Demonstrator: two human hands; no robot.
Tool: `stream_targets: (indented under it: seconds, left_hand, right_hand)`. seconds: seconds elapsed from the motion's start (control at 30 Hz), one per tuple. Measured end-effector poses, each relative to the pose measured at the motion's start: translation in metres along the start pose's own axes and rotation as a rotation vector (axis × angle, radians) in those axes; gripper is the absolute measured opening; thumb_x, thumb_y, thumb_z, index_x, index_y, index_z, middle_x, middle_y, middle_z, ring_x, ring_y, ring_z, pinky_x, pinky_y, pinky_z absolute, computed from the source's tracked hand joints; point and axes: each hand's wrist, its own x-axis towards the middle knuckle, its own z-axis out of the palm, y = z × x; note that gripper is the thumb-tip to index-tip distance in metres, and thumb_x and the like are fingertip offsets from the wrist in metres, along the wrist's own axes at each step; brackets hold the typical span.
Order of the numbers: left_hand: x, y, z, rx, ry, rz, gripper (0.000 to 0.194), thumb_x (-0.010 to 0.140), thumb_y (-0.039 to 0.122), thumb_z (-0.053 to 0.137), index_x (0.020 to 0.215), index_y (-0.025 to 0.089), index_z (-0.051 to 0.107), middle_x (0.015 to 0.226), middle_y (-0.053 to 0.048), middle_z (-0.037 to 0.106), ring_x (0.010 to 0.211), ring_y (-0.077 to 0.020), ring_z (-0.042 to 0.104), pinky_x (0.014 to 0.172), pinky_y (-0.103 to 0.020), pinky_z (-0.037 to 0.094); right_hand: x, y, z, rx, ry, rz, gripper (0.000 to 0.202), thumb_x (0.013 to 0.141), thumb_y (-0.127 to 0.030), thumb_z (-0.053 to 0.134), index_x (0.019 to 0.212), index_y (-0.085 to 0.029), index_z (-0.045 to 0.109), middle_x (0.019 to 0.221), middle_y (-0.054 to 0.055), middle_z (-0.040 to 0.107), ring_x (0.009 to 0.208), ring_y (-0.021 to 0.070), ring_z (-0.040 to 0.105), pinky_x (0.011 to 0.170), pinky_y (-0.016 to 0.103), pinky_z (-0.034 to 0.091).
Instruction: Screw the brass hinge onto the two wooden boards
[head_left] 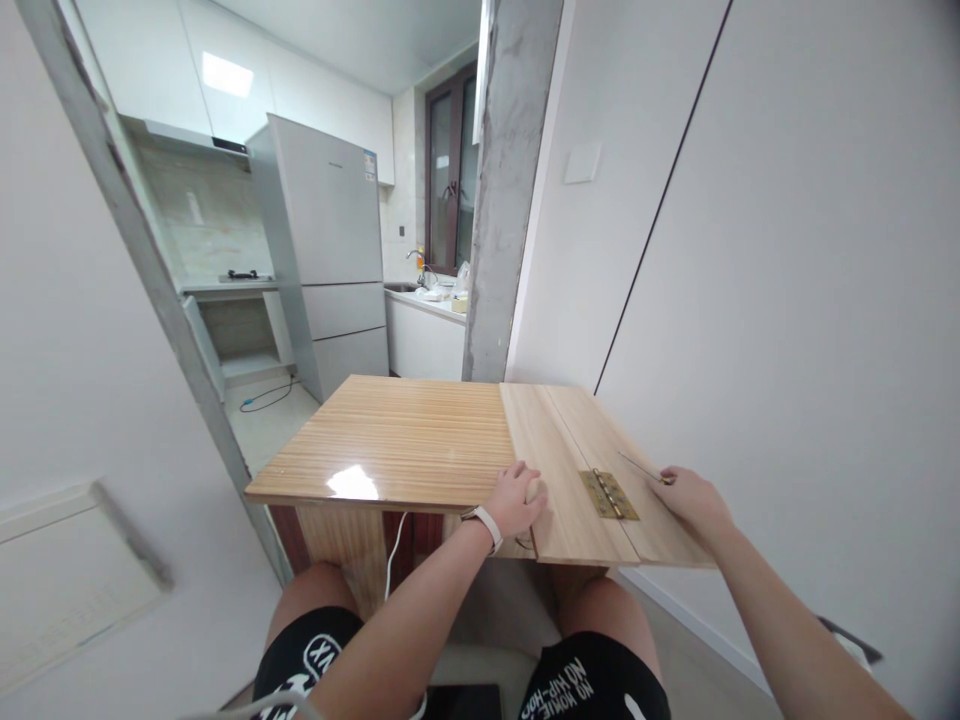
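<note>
Forearms (424,605) nearest; hinge (609,495) btwn L hand (514,500) (grip unclear) & R hand (696,502) gripping tool (645,469)

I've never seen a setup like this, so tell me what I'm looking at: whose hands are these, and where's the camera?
No machine here, just a person's two bare hands. The single picture comes from a camera worn on the head, looking forward and down. Beside a glossy wooden surface, two pale boards lie edge to edge, with a brass-coloured hinge across their seam. The left hand rests at the left board, with something pale and round by its fingers, too unclear to name. The right hand holds a thin metal tool, its handle mostly hidden.
</note>
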Motion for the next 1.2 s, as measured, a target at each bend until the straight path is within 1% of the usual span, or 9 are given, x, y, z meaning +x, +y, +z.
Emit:
stream_targets:
  seconds: [0.1, 0.2, 0.37, 0.43, 0.53, 0.63, 0.8, 0.97, 1.2]
  left_hand:
    - [0.002, -0.006, 0.004, -0.053, 0.026, -0.022, 0.056, 0.092, 0.046, 0.055, 0.140, 0.017, 0.058, 0.154, -0.017, 0.045, 0.147, -0.0312, 0.037, 0.123, -0.045, 0.028]
    - [0.002, -0.009, 0.007, -0.096, 0.044, -0.022, 0.056, 0.091, 0.046, 0.057, 0.139, 0.016, 0.058, 0.155, -0.017, 0.044, 0.147, -0.0304, 0.037, 0.123, -0.044, 0.028]
    - [0.002, -0.010, 0.008, -0.156, 0.080, -0.045, 0.056, 0.090, 0.043, 0.060, 0.139, 0.015, 0.058, 0.154, -0.019, 0.043, 0.147, -0.0302, 0.037, 0.123, -0.041, 0.028]
    - [0.003, -0.010, 0.008, -0.174, 0.101, -0.044, 0.053, 0.090, 0.043, 0.060, 0.136, 0.015, 0.060, 0.150, -0.018, 0.048, 0.143, -0.0296, 0.042, 0.122, -0.041, 0.031]
    - [0.006, -0.011, 0.009, -0.202, 0.128, -0.052, 0.049, 0.091, 0.044, 0.060, 0.130, 0.016, 0.063, 0.139, -0.016, 0.058, 0.133, -0.0287, 0.051, 0.118, -0.042, 0.036]
    - [0.009, -0.010, 0.011, -0.259, 0.142, -0.100, 0.046, 0.090, 0.044, 0.061, 0.128, 0.017, 0.063, 0.135, -0.014, 0.062, 0.126, -0.0278, 0.056, 0.113, -0.042, 0.040]
    - [0.011, -0.002, 0.009, -0.332, 0.158, -0.192, 0.043, 0.087, 0.037, 0.066, 0.126, 0.019, 0.064, 0.123, -0.011, 0.068, 0.116, -0.0256, 0.061, 0.106, -0.039, 0.045]
    - [0.010, 0.002, -0.004, -0.310, 0.174, -0.272, 0.043, 0.084, 0.034, 0.069, 0.124, 0.018, 0.065, 0.110, -0.010, 0.071, 0.108, -0.0259, 0.063, 0.101, -0.039, 0.046]
    - [0.002, -0.003, -0.027, -0.296, 0.170, -0.352, 0.046, 0.083, 0.033, 0.068, 0.127, 0.018, 0.064, 0.104, -0.009, 0.071, 0.104, -0.0249, 0.065, 0.097, -0.037, 0.049]
  right_hand:
    - [0.002, 0.008, 0.001, 0.008, 0.035, 0.008, 0.050, 0.090, -0.056, 0.051, 0.112, -0.017, 0.073, 0.114, 0.017, 0.073, 0.104, 0.0329, 0.070, 0.086, 0.038, 0.051]
    - [-0.002, 0.008, 0.002, -0.015, 0.063, 0.010, 0.045, 0.091, -0.052, 0.051, 0.106, -0.015, 0.074, 0.111, 0.018, 0.074, 0.102, 0.0326, 0.070, 0.084, 0.038, 0.052]
    - [-0.001, 0.008, 0.006, -0.042, 0.049, 0.067, 0.044, 0.096, -0.043, 0.042, 0.111, -0.015, 0.073, 0.111, 0.021, 0.073, 0.101, 0.0343, 0.070, 0.082, 0.041, 0.052]
    - [0.005, 0.010, 0.009, -0.017, 0.021, 0.043, 0.044, 0.097, -0.042, 0.041, 0.114, -0.016, 0.073, 0.112, 0.020, 0.074, 0.102, 0.0339, 0.071, 0.083, 0.041, 0.052]
    - [0.020, 0.014, 0.013, 0.047, -0.023, 0.001, 0.040, 0.094, -0.043, 0.048, 0.113, -0.017, 0.073, 0.111, 0.018, 0.074, 0.101, 0.0313, 0.071, 0.083, 0.037, 0.052]
    - [0.032, 0.018, 0.013, 0.084, -0.036, -0.017, 0.038, 0.091, -0.043, 0.054, 0.111, -0.017, 0.075, 0.111, 0.016, 0.075, 0.100, 0.0289, 0.071, 0.081, 0.033, 0.051]
    - [0.032, 0.020, 0.011, 0.066, -0.023, -0.023, 0.039, 0.087, -0.044, 0.060, 0.111, -0.019, 0.077, 0.110, 0.014, 0.076, 0.100, 0.0295, 0.071, 0.078, 0.032, 0.050]
    - [0.016, 0.005, 0.007, 0.111, -0.027, -0.043, 0.037, 0.086, -0.045, 0.061, 0.110, -0.021, 0.078, 0.102, 0.011, 0.078, 0.091, 0.0266, 0.072, 0.071, 0.029, 0.049]
    - [0.000, -0.027, 0.003, 0.137, -0.001, -0.055, 0.035, 0.085, -0.043, 0.064, 0.110, -0.022, 0.078, 0.106, 0.011, 0.077, 0.097, 0.0278, 0.072, 0.076, 0.030, 0.050]
